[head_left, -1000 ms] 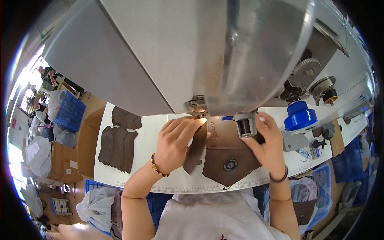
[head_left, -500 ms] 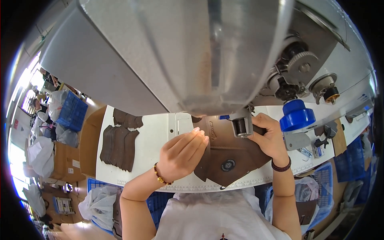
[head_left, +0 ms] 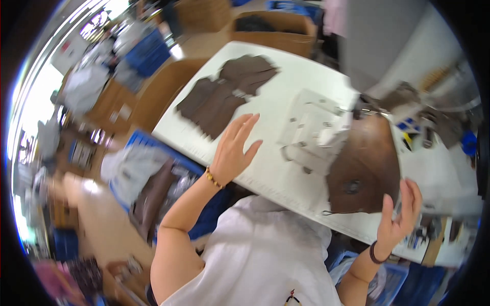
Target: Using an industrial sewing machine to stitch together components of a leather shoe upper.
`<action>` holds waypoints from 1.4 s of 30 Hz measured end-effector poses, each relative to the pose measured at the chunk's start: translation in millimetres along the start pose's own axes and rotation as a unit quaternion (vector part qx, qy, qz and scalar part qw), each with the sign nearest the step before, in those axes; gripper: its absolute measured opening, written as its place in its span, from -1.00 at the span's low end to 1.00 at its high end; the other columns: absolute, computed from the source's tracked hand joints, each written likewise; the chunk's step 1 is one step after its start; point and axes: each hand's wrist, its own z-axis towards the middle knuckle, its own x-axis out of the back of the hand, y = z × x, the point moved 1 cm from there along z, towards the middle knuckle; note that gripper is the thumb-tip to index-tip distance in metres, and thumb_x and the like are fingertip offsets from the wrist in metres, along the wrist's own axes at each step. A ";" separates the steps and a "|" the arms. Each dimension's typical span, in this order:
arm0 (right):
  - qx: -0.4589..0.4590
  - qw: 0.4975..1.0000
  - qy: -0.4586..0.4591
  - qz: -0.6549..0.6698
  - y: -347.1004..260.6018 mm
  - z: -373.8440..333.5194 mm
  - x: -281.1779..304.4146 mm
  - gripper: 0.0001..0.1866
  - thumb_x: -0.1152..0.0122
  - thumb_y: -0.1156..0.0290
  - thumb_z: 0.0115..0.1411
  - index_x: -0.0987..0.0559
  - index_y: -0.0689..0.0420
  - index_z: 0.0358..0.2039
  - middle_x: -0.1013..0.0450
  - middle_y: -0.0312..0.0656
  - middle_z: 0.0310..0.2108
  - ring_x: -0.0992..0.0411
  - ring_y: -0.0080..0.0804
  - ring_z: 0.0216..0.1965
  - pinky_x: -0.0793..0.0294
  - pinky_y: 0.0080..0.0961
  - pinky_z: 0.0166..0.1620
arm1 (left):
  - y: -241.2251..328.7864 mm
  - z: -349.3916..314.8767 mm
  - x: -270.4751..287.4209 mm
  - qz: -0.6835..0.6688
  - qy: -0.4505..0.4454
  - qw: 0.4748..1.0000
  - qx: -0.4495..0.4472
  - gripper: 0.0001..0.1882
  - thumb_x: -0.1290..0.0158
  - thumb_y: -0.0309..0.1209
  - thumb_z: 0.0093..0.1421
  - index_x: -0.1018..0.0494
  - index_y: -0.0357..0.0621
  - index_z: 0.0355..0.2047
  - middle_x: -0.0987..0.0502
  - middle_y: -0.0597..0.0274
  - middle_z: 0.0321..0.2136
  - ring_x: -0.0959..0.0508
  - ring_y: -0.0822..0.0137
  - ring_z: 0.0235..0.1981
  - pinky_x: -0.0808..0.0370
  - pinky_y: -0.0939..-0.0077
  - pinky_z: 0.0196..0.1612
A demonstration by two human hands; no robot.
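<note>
My left hand (head_left: 234,150) hangs over the white sewing-machine table, its thumb and fingers apart and nothing in them. Just beyond it lie overlapping stacks of flat brown leather-like pieces (head_left: 217,102). At the right, a larger brown panel (head_left: 367,168) with a dark round patch rests by the machine, its far end reaching toward the sewing head. My right hand (head_left: 397,219) is open at this panel's right edge, thumb and fingers spread; whether it touches the panel I cannot tell. The picture is blurred by motion.
The white table (head_left: 275,183) carries a pale machine plate (head_left: 311,125) between the stacks and the panel. A grey machine body (head_left: 380,41) stands at the far right. Blue crates with plastic bags (head_left: 135,171) sit below the table, and cardboard boxes (head_left: 275,30) stand behind.
The view has swung left, away from the machine head. My left hand has opened from bunched fingers and moved toward the stacks. My right hand has let go of the panel's edge by the machine.
</note>
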 end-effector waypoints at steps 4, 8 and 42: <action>0.092 0.982 -0.110 0.123 -32.2 -15.4 -25.5 -0.66 -0.23 0.60 -0.08 -0.55 0.24 -0.20 -0.37 0.02 -0.16 -0.37 -0.14 -0.22 -0.40 -0.38 -0.20 | -69.6 -81.3 53.2 0.154 0.072 0.977 0.127 -0.46 -0.16 -0.54 -0.06 -0.33 -0.25 -0.01 -0.40 -0.08 -0.10 -0.41 0.01 -0.06 -0.39 0.34 -0.04; 0.176 0.921 -0.277 0.211 -75.1 -32.4 -78.3 -0.68 -0.29 0.56 -0.08 -0.56 0.17 -0.24 -0.39 -0.04 -0.21 -0.39 -0.22 -0.30 -0.43 -0.44 -0.28 | -140.8 -195.0 115.2 0.220 0.104 0.909 0.338 -0.54 -0.13 -0.49 -0.06 -0.36 -0.22 -0.08 -0.43 -0.08 -0.17 -0.43 -0.03 -0.12 -0.38 0.27 -0.07; 0.235 0.860 -0.452 0.040 -83.4 -70.4 -234.7 -0.06 -0.37 0.42 -0.24 -0.17 0.02 0.22 0.01 0.00 0.26 0.06 0.06 0.26 0.07 -0.06 0.25 | -141.5 -424.0 90.1 0.188 0.017 0.511 0.838 0.25 -0.32 0.09 -0.31 0.12 -0.34 0.22 -0.14 -0.21 0.13 -0.38 -0.06 0.04 -0.37 0.12 0.03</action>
